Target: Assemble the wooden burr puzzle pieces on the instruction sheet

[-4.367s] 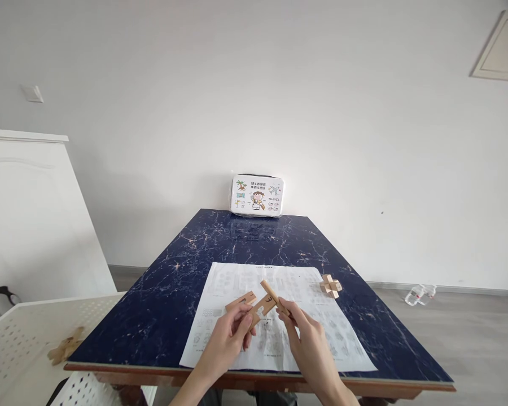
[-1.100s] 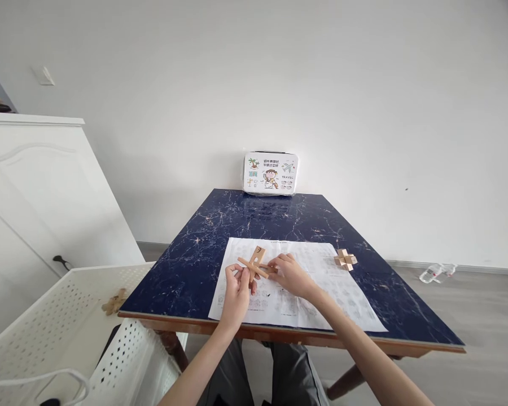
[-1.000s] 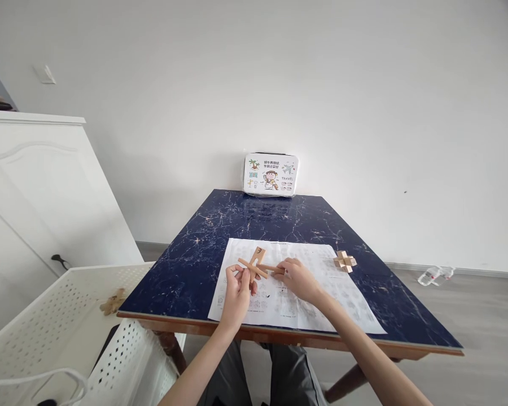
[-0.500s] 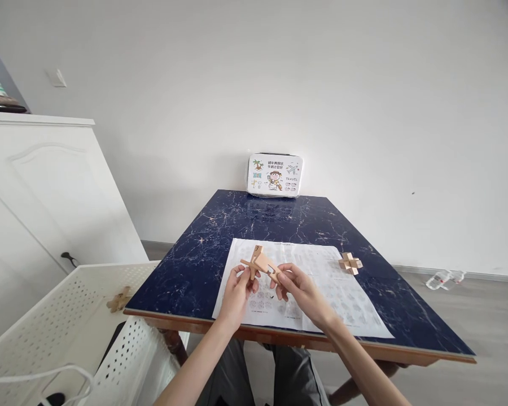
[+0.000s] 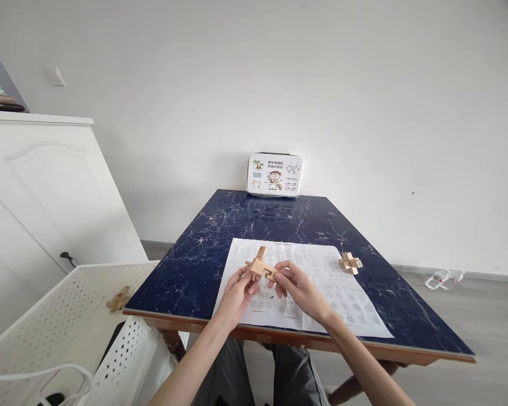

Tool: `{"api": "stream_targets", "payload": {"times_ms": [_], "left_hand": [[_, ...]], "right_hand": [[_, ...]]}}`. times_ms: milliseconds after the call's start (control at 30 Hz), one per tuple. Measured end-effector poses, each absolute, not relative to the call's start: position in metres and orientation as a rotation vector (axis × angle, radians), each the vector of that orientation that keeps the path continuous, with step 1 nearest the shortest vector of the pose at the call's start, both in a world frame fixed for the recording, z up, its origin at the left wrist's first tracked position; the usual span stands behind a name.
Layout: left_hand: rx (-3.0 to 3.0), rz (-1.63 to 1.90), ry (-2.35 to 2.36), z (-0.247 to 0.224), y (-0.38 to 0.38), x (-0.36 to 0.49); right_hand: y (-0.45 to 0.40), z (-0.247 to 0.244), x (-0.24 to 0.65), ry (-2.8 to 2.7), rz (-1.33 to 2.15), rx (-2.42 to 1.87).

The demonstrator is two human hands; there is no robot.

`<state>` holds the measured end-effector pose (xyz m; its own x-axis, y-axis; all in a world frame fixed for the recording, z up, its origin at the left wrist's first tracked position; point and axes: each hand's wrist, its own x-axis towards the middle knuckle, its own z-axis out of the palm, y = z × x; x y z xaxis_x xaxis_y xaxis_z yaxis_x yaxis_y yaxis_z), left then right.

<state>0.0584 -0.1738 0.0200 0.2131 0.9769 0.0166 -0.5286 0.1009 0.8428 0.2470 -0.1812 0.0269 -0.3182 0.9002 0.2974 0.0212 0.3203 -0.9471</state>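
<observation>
Between my hands, above a printed instruction sheet (image 5: pixel 322 256), are several joined notched wooden puzzle pieces (image 5: pixel 259 266). One piece points up and away and bears a dark mark near its end. My left hand (image 5: pixel 238 290) is closed on the left side of the joined pieces. My right hand (image 5: pixel 295 285) pinches the right end of a notched bar that has a cut-out facing me. How far the pieces interlock is partly hidden by my fingers. To the right, an assembled wooden puzzle (image 5: pixel 350 263) rests at the sheet's edge.
The dark blue marbled table (image 5: pixel 186 254) has a white cartoon-printed case (image 5: pixel 274 175) at its back against the wall. A white perforated basket (image 5: pixel 38 330) at the left contains wooden pieces (image 5: pixel 118 300) and a white cable (image 5: pixel 46 372). Clear plastic bottles (image 5: pixel 444 279) lie on the floor at right.
The notched bar has turned closer to level and shifted slightly left against the other pieces. Both hands keep their hold and have barely moved.
</observation>
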Motion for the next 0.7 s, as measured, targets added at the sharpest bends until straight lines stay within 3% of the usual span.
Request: {"api": "stream_targets", "payload": {"times_ms": [467,700], "left_hand": [[1.004,1.165,0.648,0.016,-0.177,0.061],[0.932,1.099,0.62,0.021,-0.179,0.059]], "right_hand": [[-0.179,0.029,0.243,-1.562,1.225,-0.908],[-0.191,0.032,0.243,-1.659,1.011,-0.989]]}}
